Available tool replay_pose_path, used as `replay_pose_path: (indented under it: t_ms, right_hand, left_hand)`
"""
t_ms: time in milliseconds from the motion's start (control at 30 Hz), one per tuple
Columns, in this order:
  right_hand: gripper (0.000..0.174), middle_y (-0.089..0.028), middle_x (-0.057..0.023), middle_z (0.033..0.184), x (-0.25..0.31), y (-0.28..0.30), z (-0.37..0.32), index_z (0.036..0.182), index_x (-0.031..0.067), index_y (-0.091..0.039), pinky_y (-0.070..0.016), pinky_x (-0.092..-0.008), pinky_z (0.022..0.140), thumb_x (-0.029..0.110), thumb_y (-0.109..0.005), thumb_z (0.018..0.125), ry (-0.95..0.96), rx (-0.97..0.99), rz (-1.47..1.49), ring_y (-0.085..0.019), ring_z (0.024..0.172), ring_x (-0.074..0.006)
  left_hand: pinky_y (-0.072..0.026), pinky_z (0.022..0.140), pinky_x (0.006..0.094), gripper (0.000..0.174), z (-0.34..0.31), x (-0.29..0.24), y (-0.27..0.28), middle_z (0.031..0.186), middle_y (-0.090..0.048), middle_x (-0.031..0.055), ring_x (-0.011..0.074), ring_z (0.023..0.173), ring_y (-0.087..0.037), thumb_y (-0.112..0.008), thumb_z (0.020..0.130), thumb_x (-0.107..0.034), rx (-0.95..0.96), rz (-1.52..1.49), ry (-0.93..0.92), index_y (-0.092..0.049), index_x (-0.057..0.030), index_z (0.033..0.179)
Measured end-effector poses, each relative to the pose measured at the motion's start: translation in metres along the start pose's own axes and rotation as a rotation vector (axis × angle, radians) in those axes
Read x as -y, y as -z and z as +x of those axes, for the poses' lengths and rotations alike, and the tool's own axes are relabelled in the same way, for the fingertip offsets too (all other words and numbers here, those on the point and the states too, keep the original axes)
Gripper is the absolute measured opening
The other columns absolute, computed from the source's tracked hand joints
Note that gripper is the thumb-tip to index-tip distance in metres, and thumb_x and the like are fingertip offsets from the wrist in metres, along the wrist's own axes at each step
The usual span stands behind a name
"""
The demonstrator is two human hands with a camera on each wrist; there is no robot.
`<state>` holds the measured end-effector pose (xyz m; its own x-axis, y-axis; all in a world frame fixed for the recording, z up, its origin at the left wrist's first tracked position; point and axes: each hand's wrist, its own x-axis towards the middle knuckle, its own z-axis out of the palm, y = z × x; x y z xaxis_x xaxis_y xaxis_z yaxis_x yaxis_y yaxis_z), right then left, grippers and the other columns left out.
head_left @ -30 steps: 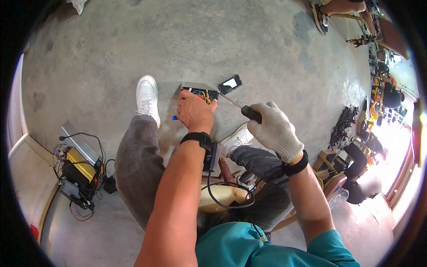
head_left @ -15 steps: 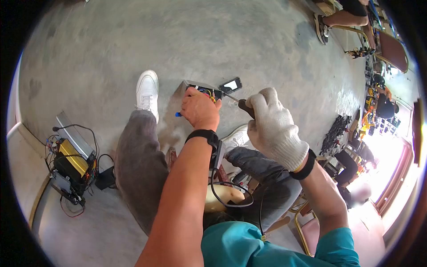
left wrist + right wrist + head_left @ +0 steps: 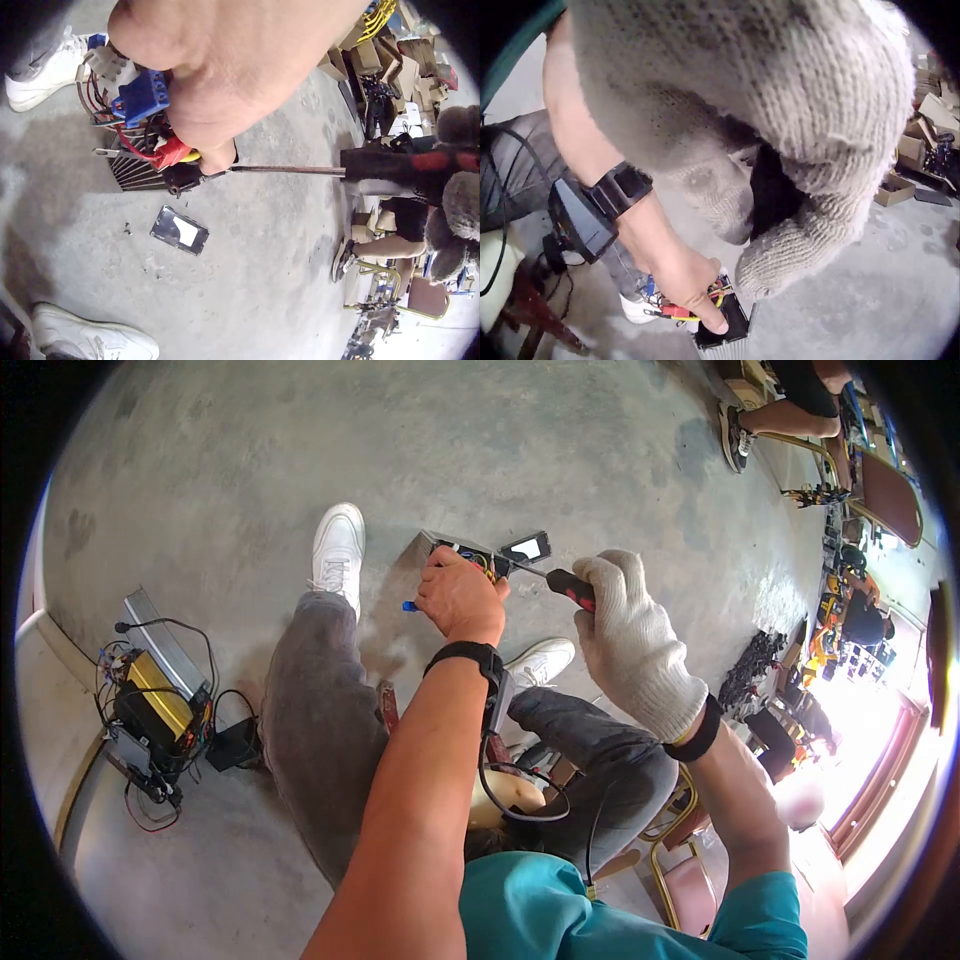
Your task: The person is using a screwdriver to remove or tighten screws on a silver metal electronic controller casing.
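Note:
My bare left hand (image 3: 462,598) grips a finned metal controller box (image 3: 731,346) whose end is open, with coloured wires coming out. A blue connector (image 3: 142,100), a white connector and a red connector (image 3: 171,152) hang beside that hand in the left wrist view. My right hand (image 3: 640,640), in a white knit glove, holds a screwdriver (image 3: 570,589) by its black and red handle. Its long shaft (image 3: 289,170) reaches to the box's edge, close by the left thumb; the tip is hidden there. A black cover plate with a white label (image 3: 180,230) lies on the floor beside the box.
White shoes (image 3: 340,550) flank the box on the concrete floor. At the left stands a gold and black electronic unit (image 3: 160,700) with loose cables. Another person's leg (image 3: 790,420), a chair (image 3: 888,495) and a pile of black parts (image 3: 750,665) are at the right.
Both hands, the box and the screwdriver have shifted slightly right in the head view, which has also moved. The screwdriver handle has turned, so its red part now shows. Both grips are kept.

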<state>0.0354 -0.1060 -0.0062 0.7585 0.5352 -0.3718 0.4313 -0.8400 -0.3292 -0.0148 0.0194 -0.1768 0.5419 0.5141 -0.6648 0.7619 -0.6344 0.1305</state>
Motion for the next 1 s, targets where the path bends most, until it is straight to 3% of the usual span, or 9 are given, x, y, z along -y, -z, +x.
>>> replay_pose_path:
  t_ms: [67, 133, 333, 433, 567, 633, 733, 933, 1000]
  right_hand:
    - [0.044, -0.055, -0.0202, 0.118, -0.001, -0.003, 0.0, 0.132, 0.0069, -0.046, -0.0581, -0.0512, 0.073, 0.008, -0.065, 0.092, 0.057, 0.006, -0.023, -0.068, 0.091, -0.0441]
    - [0.047, -0.054, -0.0205, 0.119, 0.006, -0.001, 0.002, 0.135, 0.0075, -0.045, -0.058, -0.0513, 0.073, 0.005, -0.063, 0.091, -0.206, 0.056, 0.008, -0.068, 0.092, -0.0448]
    - [0.047, -0.058, -0.0212, 0.117, -0.003, -0.003, -0.001, 0.137, 0.0077, -0.045, -0.0571, -0.0515, 0.073, 0.012, -0.065, 0.095, 0.028, -0.031, -0.011, -0.068, 0.09, -0.0454]
    - [0.046, -0.057, -0.0218, 0.119, 0.003, -0.008, -0.001, 0.136, 0.0076, -0.045, -0.0569, -0.0512, 0.074, 0.012, -0.065, 0.095, -0.178, 0.007, 0.013, -0.068, 0.09, -0.0458]
    - [0.045, -0.06, -0.0207, 0.117, 0.005, 0.001, 0.0, 0.136, 0.0072, -0.045, -0.0569, -0.0509, 0.075, 0.013, -0.065, 0.096, -0.176, -0.001, 0.009, -0.069, 0.091, -0.0454]
    - [0.048, -0.061, -0.0211, 0.115, -0.006, -0.004, -0.001, 0.138, 0.0067, -0.044, -0.057, -0.0504, 0.075, 0.017, -0.067, 0.096, 0.062, -0.075, 0.032, -0.069, 0.09, -0.0444]
    - [0.049, -0.061, -0.0219, 0.116, 0.001, -0.008, -0.002, 0.138, 0.0061, -0.044, -0.0571, -0.0507, 0.076, 0.015, -0.067, 0.095, -0.188, -0.032, 0.072, -0.069, 0.089, -0.044]
    - [0.05, -0.062, -0.0223, 0.112, -0.007, -0.006, -0.008, 0.139, 0.0056, -0.043, -0.0571, -0.0503, 0.075, 0.013, -0.067, 0.096, 0.019, -0.099, 0.037, -0.069, 0.089, -0.0439]
    - [0.051, -0.061, -0.0226, 0.113, -0.007, -0.01, -0.009, 0.139, 0.0057, -0.043, -0.0571, -0.0505, 0.074, 0.012, -0.067, 0.095, -0.053, -0.089, 0.018, -0.069, 0.089, -0.0441]
  left_hand:
    - [-0.0532, 0.088, 0.0401, 0.1, 0.0, 0.0, 0.001, 0.113, -0.062, 0.0176, 0.027, 0.099, -0.068, -0.089, 0.07, -0.056, -0.008, 0.002, -0.002, -0.044, 0.0098, 0.131]
    - [-0.0532, 0.088, 0.04, 0.101, 0.0, -0.001, 0.002, 0.113, -0.062, 0.0169, 0.0267, 0.1, -0.068, -0.089, 0.069, -0.056, -0.003, 0.017, 0.01, -0.044, 0.0094, 0.131]
    - [-0.0534, 0.088, 0.0397, 0.101, 0.001, -0.001, 0.004, 0.115, -0.062, 0.0174, 0.0274, 0.101, -0.068, -0.089, 0.07, -0.056, 0.017, 0.007, 0.01, -0.044, 0.0094, 0.132]
    - [-0.0534, 0.088, 0.0396, 0.1, 0.0, -0.001, 0.005, 0.115, -0.062, 0.0178, 0.0277, 0.101, -0.068, -0.088, 0.07, -0.056, 0.018, 0.008, 0.009, -0.044, 0.0094, 0.132]
    - [-0.0535, 0.088, 0.0397, 0.1, -0.002, -0.002, 0.009, 0.114, -0.062, 0.018, 0.028, 0.102, -0.068, -0.088, 0.071, -0.056, 0.022, 0.002, 0.01, -0.044, 0.0095, 0.133]
    - [-0.0535, 0.088, 0.0397, 0.1, -0.002, -0.002, 0.009, 0.113, -0.062, 0.0184, 0.0285, 0.102, -0.068, -0.088, 0.071, -0.056, 0.045, 0.005, 0.01, -0.043, 0.01, 0.133]
    - [-0.0535, 0.088, 0.0399, 0.1, -0.002, -0.001, 0.007, 0.113, -0.062, 0.0185, 0.0285, 0.101, -0.068, -0.087, 0.072, -0.056, 0.027, 0.01, 0.0, -0.043, 0.0105, 0.133]
    - [-0.0535, 0.089, 0.0407, 0.1, 0.001, 0.001, 0.003, 0.114, -0.062, 0.0192, 0.029, 0.101, -0.068, -0.087, 0.072, -0.056, 0.018, -0.016, -0.021, -0.043, 0.0105, 0.132]
    - [-0.0534, 0.089, 0.0408, 0.1, -0.001, -0.001, 0.006, 0.115, -0.062, 0.0193, 0.0292, 0.101, -0.068, -0.087, 0.072, -0.056, 0.026, -0.007, -0.01, -0.043, 0.0104, 0.132]
